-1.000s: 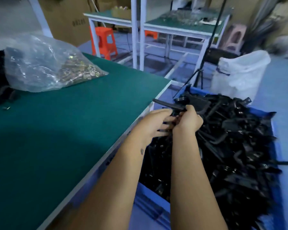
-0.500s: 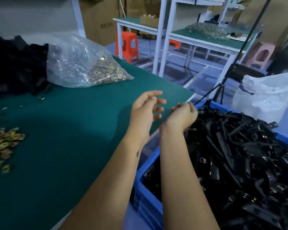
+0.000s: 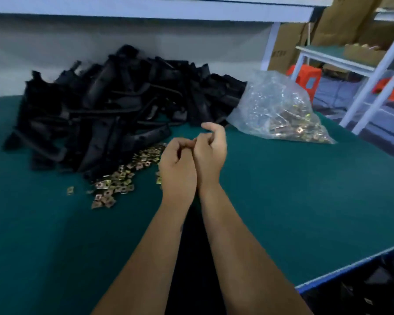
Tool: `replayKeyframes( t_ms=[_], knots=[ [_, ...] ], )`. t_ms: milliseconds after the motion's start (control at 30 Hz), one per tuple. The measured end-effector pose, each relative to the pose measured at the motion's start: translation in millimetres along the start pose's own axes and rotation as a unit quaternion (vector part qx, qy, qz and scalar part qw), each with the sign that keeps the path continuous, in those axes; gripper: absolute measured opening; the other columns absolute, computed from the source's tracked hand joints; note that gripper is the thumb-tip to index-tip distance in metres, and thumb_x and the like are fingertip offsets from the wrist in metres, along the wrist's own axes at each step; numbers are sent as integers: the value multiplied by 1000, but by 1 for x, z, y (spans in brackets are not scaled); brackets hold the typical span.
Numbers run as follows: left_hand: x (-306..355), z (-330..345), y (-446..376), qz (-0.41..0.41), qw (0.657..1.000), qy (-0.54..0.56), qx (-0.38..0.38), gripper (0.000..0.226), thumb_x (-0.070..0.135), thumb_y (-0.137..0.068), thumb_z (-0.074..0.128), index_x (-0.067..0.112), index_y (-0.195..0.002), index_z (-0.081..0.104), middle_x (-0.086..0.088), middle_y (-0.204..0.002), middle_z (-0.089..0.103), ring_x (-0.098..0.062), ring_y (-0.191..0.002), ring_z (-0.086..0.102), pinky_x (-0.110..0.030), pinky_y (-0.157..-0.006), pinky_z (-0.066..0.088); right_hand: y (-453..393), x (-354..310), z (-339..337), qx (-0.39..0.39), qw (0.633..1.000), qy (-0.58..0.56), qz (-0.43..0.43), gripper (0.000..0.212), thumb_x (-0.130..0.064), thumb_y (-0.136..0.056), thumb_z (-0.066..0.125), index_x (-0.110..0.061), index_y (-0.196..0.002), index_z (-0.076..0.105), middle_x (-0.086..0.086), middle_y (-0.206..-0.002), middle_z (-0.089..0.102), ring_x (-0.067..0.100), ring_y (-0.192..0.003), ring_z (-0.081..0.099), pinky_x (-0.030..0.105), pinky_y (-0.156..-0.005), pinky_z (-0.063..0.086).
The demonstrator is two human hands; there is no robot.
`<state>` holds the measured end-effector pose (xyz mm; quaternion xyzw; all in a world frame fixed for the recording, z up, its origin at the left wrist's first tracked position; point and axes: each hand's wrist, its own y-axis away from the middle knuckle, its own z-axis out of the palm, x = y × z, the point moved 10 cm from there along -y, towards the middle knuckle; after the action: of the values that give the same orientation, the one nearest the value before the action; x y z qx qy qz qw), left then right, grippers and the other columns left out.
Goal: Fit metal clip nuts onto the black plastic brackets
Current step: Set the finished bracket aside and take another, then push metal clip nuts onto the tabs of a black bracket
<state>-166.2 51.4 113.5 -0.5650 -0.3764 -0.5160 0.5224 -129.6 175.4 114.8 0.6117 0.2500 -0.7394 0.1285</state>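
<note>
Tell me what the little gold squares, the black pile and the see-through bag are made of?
Little gold squares: probably metal, shiny with a yellowish coating that glints.
Black pile: looks like moulded plastic, dull and matte, hardly any shine.
See-through bag: thin clear plastic film, crinkled and glossy, with more squares visible inside.

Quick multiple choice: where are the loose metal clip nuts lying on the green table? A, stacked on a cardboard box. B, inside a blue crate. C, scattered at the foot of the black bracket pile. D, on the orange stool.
C: the loose metal clip nuts lie scattered on the green table right against the front of the black bracket pile.
</note>
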Motion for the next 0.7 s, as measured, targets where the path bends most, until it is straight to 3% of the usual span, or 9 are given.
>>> replayKeyframes(
  t_ms=[100, 167, 267, 367, 433, 500, 567, 700],
  knots=[
    [-2, -51, -18, 38, 990, -104, 82, 24, 7, -96, 49, 25, -87, 62, 7, -108, 52, -6, -98, 55, -20, -81, 46, 9, 2, 54, -118, 985, 115, -59, 19, -9, -91, 50, -20, -102, 62, -6, -88, 63, 17, -86, 60, 38, -77, 50],
    [-2, -77, -30, 63, 967, -215, 122, 19, 8, -95, 51, 18, -100, 66, -2, -130, 44, -20, -120, 42, -29, -96, 39, 14, 2, 83, -189, 953, 205, -119, 17, -11, -93, 51, -15, -102, 64, -2, -98, 64, 17, -91, 59, 40, -78, 50],
    [-16, -77, -47, 60, 902, -424, 57, 34, 16, -98, 50, 29, -128, 61, -4, -165, 10, -25, -148, 10, -44, -116, 20, 14, 3, 99, -222, 916, 287, -174, 17, -13, -95, 50, -14, -101, 67, -3, -100, 62, 13, -89, 56, 36, -78, 49],
    [-31, -61, -58, 50, 851, -522, -25, 48, 30, -101, 46, 43, -147, 38, -2, -165, -21, -23, -151, -19, -50, -120, -4, 7, 2, 84, -180, 929, 272, -173, 18, -15, -96, 50, -18, -101, 67, -9, -98, 63, 7, -88, 56, 28, -77, 49],
    [-40, -59, -62, 19, 823, -566, -37, 48, 35, -101, 43, 42, -148, 36, -11, -165, -16, -30, -152, -12, -54, -119, -3, 1, 2, 69, -148, 940, 261, -164, 18, -15, -96, 51, -20, -101, 68, -14, -95, 62, 2, -84, 55, 22, -74, 47],
    [-40, -61, -63, 13, 809, -587, -28, 43, 34, -99, 46, 37, -142, 48, -15, -165, 3, -34, -149, 6, -54, -117, 5, -3, 5, 56, -128, 948, 255, -138, 20, -14, -95, 50, -23, -99, 68, -16, -94, 62, 1, -82, 56, 19, -71, 44],
    [-35, -66, -65, 27, 817, -576, -5, 39, 29, -97, 52, 33, -135, 58, -11, -159, 18, -34, -142, 17, -52, -115, 10, -7, 7, 48, -119, 953, 253, -115, 21, -14, -95, 50, -24, -99, 67, -14, -96, 63, 1, -85, 57, 19, -71, 45],
    [-27, -78, -66, 50, 833, -551, 20, 42, 20, -94, 54, 37, -132, 62, -5, -150, 32, -28, -135, 26, -45, -111, 15, -7, 7, 52, -128, 946, 275, -116, 20, -14, -96, 50, -22, -102, 68, -12, -98, 62, 4, -86, 56, 24, -73, 46]
  ],
)
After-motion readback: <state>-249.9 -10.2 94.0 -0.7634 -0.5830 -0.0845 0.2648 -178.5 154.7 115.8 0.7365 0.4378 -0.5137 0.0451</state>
